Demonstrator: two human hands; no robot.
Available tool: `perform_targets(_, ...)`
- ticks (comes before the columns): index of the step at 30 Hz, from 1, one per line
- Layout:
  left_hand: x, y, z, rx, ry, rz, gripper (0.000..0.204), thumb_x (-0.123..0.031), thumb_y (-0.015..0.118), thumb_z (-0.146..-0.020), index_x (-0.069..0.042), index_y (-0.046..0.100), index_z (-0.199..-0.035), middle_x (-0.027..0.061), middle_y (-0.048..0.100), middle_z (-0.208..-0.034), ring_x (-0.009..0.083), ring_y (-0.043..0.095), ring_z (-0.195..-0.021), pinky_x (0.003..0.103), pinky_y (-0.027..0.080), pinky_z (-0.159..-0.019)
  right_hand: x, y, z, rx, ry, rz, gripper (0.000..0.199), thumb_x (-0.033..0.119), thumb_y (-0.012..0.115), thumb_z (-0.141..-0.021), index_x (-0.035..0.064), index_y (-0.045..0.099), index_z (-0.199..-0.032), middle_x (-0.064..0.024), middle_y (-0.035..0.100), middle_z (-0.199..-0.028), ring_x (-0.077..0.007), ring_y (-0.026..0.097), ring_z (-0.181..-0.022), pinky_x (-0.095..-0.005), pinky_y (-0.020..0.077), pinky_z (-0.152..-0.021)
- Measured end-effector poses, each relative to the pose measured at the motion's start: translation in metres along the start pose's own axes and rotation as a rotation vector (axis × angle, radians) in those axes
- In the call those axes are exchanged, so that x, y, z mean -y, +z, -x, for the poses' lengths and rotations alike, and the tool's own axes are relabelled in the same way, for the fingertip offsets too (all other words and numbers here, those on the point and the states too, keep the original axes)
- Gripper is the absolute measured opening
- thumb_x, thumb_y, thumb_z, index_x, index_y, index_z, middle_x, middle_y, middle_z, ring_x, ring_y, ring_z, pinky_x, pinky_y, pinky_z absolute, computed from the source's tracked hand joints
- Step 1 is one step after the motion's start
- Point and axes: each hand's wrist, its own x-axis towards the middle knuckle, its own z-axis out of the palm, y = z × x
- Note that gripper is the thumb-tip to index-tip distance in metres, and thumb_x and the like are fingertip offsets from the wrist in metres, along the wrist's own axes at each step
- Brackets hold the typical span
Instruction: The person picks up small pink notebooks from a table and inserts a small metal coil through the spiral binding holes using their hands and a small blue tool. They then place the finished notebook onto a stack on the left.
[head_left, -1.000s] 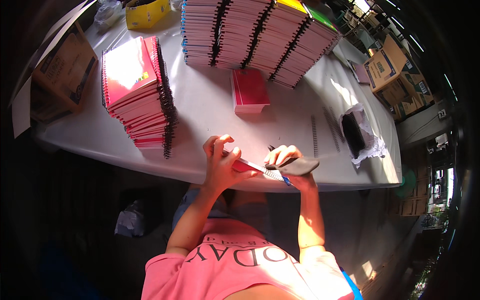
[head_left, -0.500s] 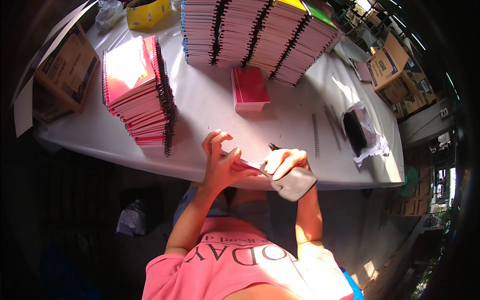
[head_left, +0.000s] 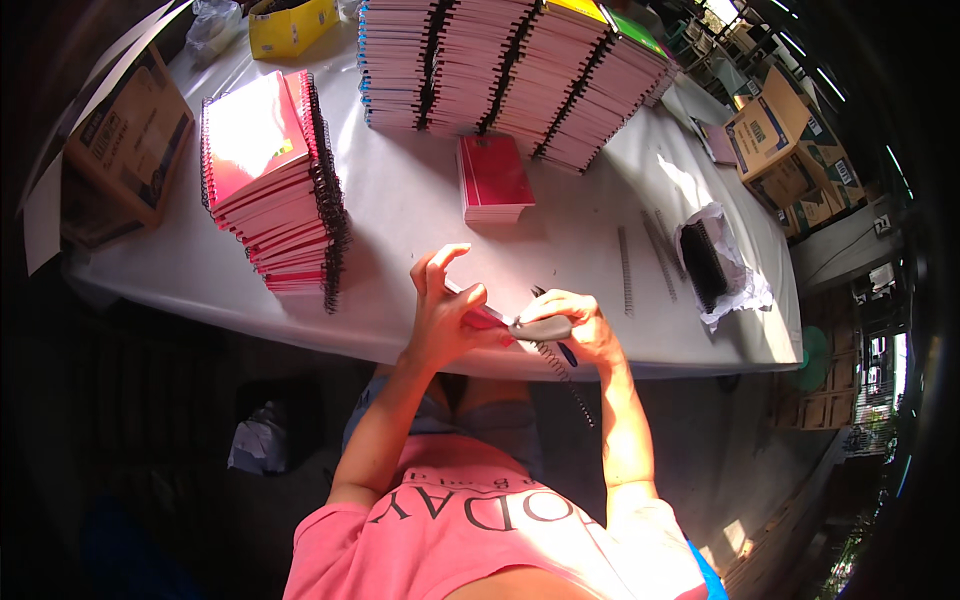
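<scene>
My left hand (head_left: 445, 312) pinches a thin red notebook (head_left: 483, 318), seen nearly edge-on, between thumb and lower fingers; its index finger is raised and bent. My right hand (head_left: 585, 325) is closed round a hand tool with a smooth grey handle (head_left: 545, 329). The tool's small head meets the notebook's right end; its jaws are too small to make out. From that end a dark spiral coil (head_left: 566, 385) dangles past the table's front edge. A blue piece (head_left: 568, 354) shows below the right fingers; I cannot tell whether it belongs to the tool.
A short pile of red booklets (head_left: 497, 178) lies ahead. Coil-bound red notebooks (head_left: 258, 170) stand stacked at left, taller notebook stacks (head_left: 480, 75) behind. Loose coils (head_left: 626, 270) and paper-wrapped coils (head_left: 703, 265) lie right. Cardboard boxes (head_left: 130, 140) flank the white-covered table (head_left: 390, 225).
My right hand has turned the grey tool from hanging broad and low to lying narrow against the notebook's end. The dangling coil now shows. My left hand keeps its grip on the notebook.
</scene>
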Motion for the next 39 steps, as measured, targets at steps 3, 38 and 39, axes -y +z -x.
perform_targets(3, 0.000, 0.001, 0.001, -0.004, -0.003, -0.010, 0.057, -0.047, 0.085, -0.045, -0.004, 0.057, -0.070, 0.0189, 0.039, -0.132, 0.0380, 0.032, -0.116, 0.050, 0.031, -0.094, 0.005, 0.005, 0.006, -0.070, -0.102, -0.151, 0.022, 0.000, 0.070, -0.069, -0.0008, 0.070, -0.091, -0.0104, 0.065, -0.089, -0.0197, 0.062, -0.080, -0.0273, 0.0475, -0.075)
perform_targets(38, 0.034, 0.014, 0.008, -0.008, -0.445, 0.521, 0.102, -0.038, 0.095, -0.038, -0.006, 0.025, -0.105, 0.0080, 0.026, -0.109, 0.0117, 0.037, -0.076, 0.026, 0.041, -0.067, 0.028, 0.036, -0.045, -0.052, -0.226, 0.045, 0.034, -0.007, 0.064, -0.064, 0.0094, 0.073, -0.092, -0.0068, 0.064, -0.078, -0.0160, 0.061, -0.070, -0.0262, 0.0459, -0.063)
perform_targets(39, 0.033, 0.012, 0.011, 0.007, -0.406, 0.491, 0.100, -0.036, 0.095, -0.040, -0.005, 0.025, -0.105, 0.0080, 0.026, -0.108, 0.0116, 0.037, -0.076, 0.026, 0.041, -0.067, 0.027, 0.040, -0.046, -0.008, -0.179, 0.178, 0.035, -0.007, 0.063, -0.064, 0.0099, 0.073, -0.092, -0.0069, 0.064, -0.078, -0.0160, 0.061, -0.071, -0.0265, 0.0459, -0.063)
